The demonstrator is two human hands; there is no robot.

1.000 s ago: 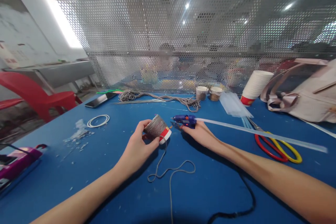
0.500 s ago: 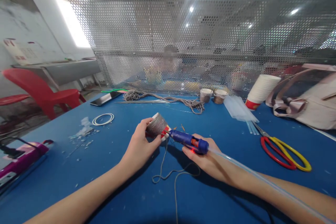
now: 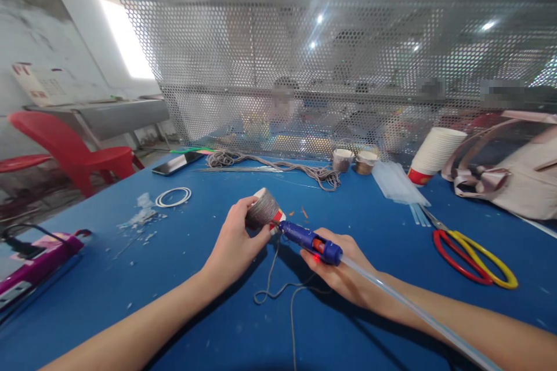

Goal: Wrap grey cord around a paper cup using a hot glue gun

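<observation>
My left hand (image 3: 237,237) grips a paper cup (image 3: 263,208) tilted on its side, wrapped in grey cord with a red and white band bare near one end. Around the handle of a blue glue gun (image 3: 310,240) my right hand (image 3: 342,264) is closed; a small red light glows on the gun. Its nozzle meets the cup at the edge of the wrapping. A clear glue stick (image 3: 391,293) runs out of the gun's back toward the lower right. From the cup a loose grey cord (image 3: 278,291) trails over the blue table (image 3: 217,324).
Red and yellow scissors (image 3: 474,255), clear glue sticks (image 3: 398,182) and stacked paper cups (image 3: 437,156) stand right. Behind are two wrapped cups (image 3: 342,160), a cord bundle (image 3: 278,163) and a phone (image 3: 176,163). Left lie a white ring (image 3: 173,197) and purple power strip (image 3: 41,264).
The glue gun's rear end has dipped slightly and shifted left, its nozzle still at the cup. The left hand's hold on the cup looks the same. The whole view has shifted a little.
</observation>
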